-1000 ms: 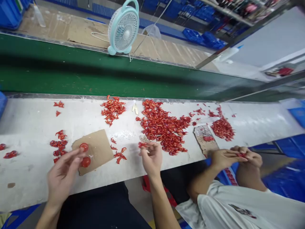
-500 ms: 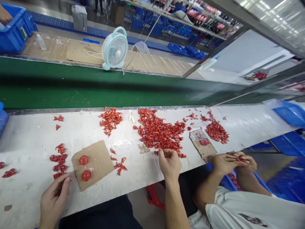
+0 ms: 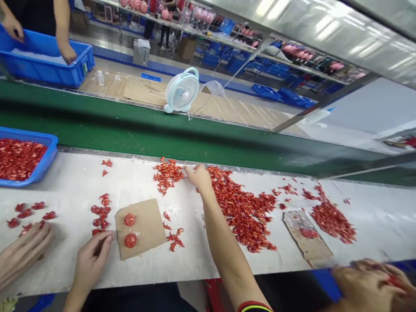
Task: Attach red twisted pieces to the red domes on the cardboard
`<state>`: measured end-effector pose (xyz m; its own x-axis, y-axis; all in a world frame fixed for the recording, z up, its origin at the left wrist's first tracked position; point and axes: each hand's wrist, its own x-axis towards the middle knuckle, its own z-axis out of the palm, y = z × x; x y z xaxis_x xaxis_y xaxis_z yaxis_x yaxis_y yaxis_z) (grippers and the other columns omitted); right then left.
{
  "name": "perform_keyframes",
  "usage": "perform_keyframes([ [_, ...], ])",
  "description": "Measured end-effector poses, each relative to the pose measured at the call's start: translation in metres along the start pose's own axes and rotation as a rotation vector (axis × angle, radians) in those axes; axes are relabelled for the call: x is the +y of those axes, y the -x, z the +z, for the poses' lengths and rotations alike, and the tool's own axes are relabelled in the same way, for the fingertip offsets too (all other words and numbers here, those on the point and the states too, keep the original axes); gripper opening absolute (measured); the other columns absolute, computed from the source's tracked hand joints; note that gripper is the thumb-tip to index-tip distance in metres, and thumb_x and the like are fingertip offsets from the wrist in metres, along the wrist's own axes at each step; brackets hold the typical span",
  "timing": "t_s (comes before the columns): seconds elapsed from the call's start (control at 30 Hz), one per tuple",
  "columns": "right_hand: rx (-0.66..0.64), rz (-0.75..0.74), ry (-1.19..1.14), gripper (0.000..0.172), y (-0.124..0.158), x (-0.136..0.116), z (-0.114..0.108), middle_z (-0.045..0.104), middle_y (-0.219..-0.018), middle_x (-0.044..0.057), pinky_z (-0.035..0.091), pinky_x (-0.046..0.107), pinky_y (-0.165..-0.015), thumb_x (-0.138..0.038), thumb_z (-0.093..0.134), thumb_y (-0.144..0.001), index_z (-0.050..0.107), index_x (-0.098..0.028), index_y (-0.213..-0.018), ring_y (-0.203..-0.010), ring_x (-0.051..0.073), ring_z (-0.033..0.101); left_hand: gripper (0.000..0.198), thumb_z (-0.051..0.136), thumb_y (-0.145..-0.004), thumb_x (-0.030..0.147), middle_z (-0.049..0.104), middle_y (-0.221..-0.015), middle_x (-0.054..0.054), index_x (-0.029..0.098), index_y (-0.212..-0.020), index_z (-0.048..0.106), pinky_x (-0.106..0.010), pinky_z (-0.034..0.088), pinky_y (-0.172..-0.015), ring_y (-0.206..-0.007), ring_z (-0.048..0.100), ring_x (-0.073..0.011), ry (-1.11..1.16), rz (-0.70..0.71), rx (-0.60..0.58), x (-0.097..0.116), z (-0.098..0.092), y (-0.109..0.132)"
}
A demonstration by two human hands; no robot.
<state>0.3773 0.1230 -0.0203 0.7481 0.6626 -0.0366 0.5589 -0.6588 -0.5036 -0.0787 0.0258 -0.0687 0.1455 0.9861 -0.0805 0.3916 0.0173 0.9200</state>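
Note:
My left hand point(image 3: 92, 260) rests at the front of the white table, thumb and index finger pinched beside a cluster of glossy red pieces point(image 3: 103, 211). Whatever is in that pinch is too small to make out. To its right lies a cardboard piece point(image 3: 147, 221) bearing two round red discs point(image 3: 129, 219). My right hand point(image 3: 199, 177) reaches to the back of the table, fingers closed between a small pile of red claw-shaped pieces point(image 3: 167, 173) and a large pile point(image 3: 243, 208). Its fingertips hide what they touch. Several loose red pieces point(image 3: 175, 238) lie right of the cardboard.
A co-worker's hand point(image 3: 29, 249) touches red pieces at left; another's blurred hands point(image 3: 373, 281) are at right. A blue basket point(image 3: 48, 160) of red pieces stands at left. Beyond the green strip point(image 3: 136, 125) stand a fan point(image 3: 182, 91) and a blue bin point(image 3: 71, 71). Another cardboard point(image 3: 316, 251) lies right.
My right hand has moved from the large pile's front edge to the table's back. My left hand stays by the cluster. The view has turned left, showing the basket and another hand.

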Motion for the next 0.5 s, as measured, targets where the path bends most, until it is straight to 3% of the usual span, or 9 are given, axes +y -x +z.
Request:
perform_keyframes([
  [0.2,0.001,0.022,-0.002,0.053,0.028,0.006,-0.006,0.072,-0.096,0.016,0.052,0.042,-0.083,-0.049,0.072,-0.078,0.054,-0.015,-0.114,-0.090,0.030,0.070,0.020,0.064,-0.093,0.032,0.079,-0.095,-0.008,0.020,-0.101,0.077,-0.031,0.060,-0.075,-0.081,0.075,-0.0210,-0.026,0.102,-0.012,0.013,0.003,0.005],
  [0.3,-0.017,-0.127,-0.312,0.054,0.061,0.009,-0.022,0.069,-0.088,0.007,0.056,0.037,-0.071,-0.051,0.078,-0.073,0.053,-0.019,-0.109,-0.077,0.023,0.067,0.019,0.062,-0.095,0.029,0.078,-0.094,-0.008,0.019,-0.104,0.075,-0.027,0.056,-0.069,-0.073,0.070,-0.0166,-0.037,0.124,-0.039,0.016,0.004,0.007],
  [0.37,-0.098,-0.243,-0.454,0.050,0.090,0.005,-0.035,0.066,-0.087,0.004,0.056,0.033,-0.064,-0.051,0.083,-0.069,0.055,-0.021,-0.099,-0.074,0.020,0.065,0.018,0.062,-0.095,0.027,0.077,-0.093,-0.007,0.019,-0.105,0.075,-0.026,0.054,-0.067,-0.071,0.068,-0.0149,-0.031,0.132,-0.039,0.018,0.005,0.007],
  [0.5,-0.339,-0.471,-0.406,0.029,0.151,-0.017,-0.055,0.064,-0.088,0.003,0.054,0.027,-0.056,-0.039,0.079,-0.080,0.062,-0.022,-0.097,-0.074,0.018,0.064,0.016,0.061,-0.095,0.025,0.076,-0.092,-0.006,0.020,-0.104,0.074,-0.025,0.051,-0.065,-0.071,0.067,-0.0142,-0.017,0.137,-0.041,0.020,0.007,0.008],
])
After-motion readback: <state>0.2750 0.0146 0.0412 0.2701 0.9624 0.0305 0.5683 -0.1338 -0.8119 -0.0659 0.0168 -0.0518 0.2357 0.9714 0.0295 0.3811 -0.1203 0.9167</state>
